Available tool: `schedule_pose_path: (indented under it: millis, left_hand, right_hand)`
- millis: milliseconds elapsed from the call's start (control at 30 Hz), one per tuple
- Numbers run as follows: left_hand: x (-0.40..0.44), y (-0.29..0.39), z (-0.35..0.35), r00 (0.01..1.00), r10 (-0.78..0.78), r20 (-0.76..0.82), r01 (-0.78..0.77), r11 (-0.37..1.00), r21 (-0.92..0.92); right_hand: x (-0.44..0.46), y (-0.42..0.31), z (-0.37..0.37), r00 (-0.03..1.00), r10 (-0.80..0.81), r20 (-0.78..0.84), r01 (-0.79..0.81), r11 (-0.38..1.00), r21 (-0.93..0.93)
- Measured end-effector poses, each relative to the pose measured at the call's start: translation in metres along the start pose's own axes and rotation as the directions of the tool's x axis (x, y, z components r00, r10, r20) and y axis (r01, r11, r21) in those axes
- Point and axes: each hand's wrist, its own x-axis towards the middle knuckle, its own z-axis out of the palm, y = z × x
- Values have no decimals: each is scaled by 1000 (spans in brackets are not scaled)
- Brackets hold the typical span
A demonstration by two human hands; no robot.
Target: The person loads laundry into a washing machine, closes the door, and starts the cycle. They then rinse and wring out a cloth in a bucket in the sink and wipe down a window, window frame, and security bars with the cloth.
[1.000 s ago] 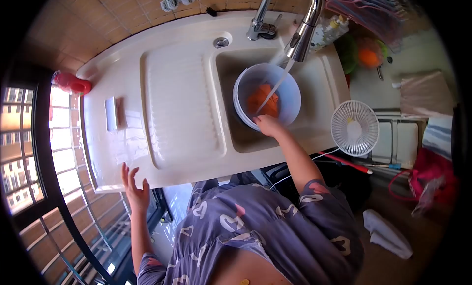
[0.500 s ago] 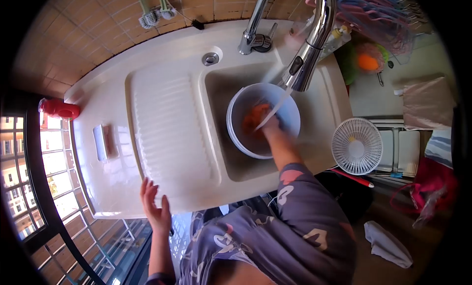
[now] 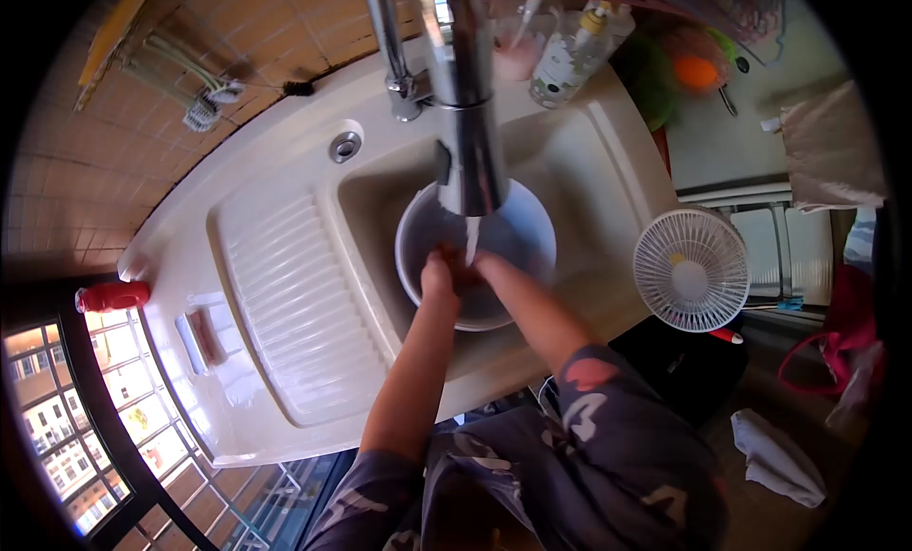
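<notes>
A white bucket (image 3: 527,228) stands in the sink basin (image 3: 589,209) under the chrome faucet (image 3: 467,133), whose water stream falls into it. Both hands are inside the bucket, close together at the stream. My left hand (image 3: 439,274) is at the left, its fingers hidden or blurred around a dark orange-red cloth (image 3: 460,266). My right hand (image 3: 486,269) meets the same cloth from the right, and its fingertips cannot be made out. Most of the cloth is hidden by the hands and the water.
A ribbed draining board (image 3: 294,304) lies left of the basin, with a small tray (image 3: 202,337) and a red bottle (image 3: 114,296) beyond it. Behind the basin stands a pump bottle (image 3: 570,62). At the right is a white fan (image 3: 691,271); brushes (image 3: 214,106) hang on the wall.
My left hand has moved from the counter's front edge into the bucket, beside my right hand. The view has shifted, and the faucet now appears nearer and more central.
</notes>
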Motion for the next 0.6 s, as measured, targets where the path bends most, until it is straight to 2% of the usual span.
schedule_pose_path:
  millis: [33,67,100,167,200,267,300,367,400,433,500,533,567,600]
  left_hand:
    - [6,2,-1,968,-250,12,250,961,-121]
    - [38,-10,-10,926,-375,52,378,914,-149]
    - [24,1,-3,937,-350,21,347,917,-196]
    - [54,-15,-13,953,-203,224,235,964,-127]
    - [59,-19,-15,943,-151,297,197,971,-133]
    - [56,-24,-10,902,-142,408,230,957,-175]
    - [56,-26,-8,878,-147,455,256,948,-188]
    - [50,-32,0,816,-162,555,331,918,-219]
    - [48,-35,3,779,-162,606,367,901,-231]
    - [47,-38,6,729,-160,665,412,878,-242]
    - [40,-44,11,651,-169,740,515,814,-268]
    - [32,-43,15,677,-210,706,535,799,-275]
    - [2,-28,26,858,-276,433,424,856,-296]
    - [8,-26,22,858,-276,433,423,858,-291]
  right_hand:
    - [-18,-6,8,998,-15,67,4,986,165]
    - [-78,-43,5,996,41,-75,-16,953,302]
    - [-117,-66,11,954,-54,-296,96,987,132]
    - [-140,-64,23,824,-280,-492,285,956,-68]
    - [-157,-70,33,821,-277,-500,288,956,-56]
    - [-194,-99,38,625,-370,-688,496,868,-16]
    - [-206,-111,35,618,-366,-695,500,866,-11]
    - [-221,-125,29,700,-308,-644,397,918,-8]
    - [-213,-122,28,606,-352,-713,378,916,-130]
    - [-203,-117,19,603,-346,-718,379,917,-124]
    - [-178,-105,-6,670,-87,-737,126,992,-2]
    - [-155,-84,-14,617,-81,-783,177,984,37]
    - [-161,-86,-9,618,-79,-782,176,984,40]
    - [-173,-96,-1,614,-107,-782,174,985,2]
